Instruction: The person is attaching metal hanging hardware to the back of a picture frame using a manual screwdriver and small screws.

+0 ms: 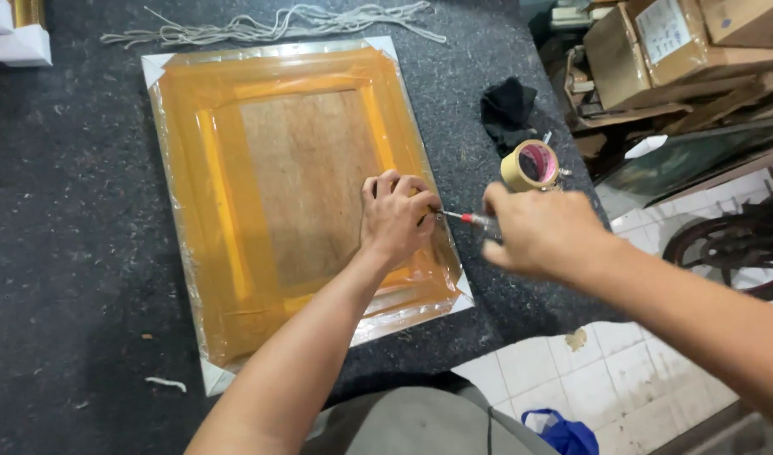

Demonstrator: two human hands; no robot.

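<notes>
Left hand rests knuckles-up on the right side of a picture frame, fingers curled and pressing down on its orange plastic wrap. Right hand is closed around a small screwdriver with a red collar, its metal tip meeting the left fingers at the frame's edge. Lying face down on a dark speckled table, the frame shows a brown backing board in its middle. Just beyond the right hand sits a roll of tape, with a black cloth near it. Pale string lies along the table's far edge.
</notes>
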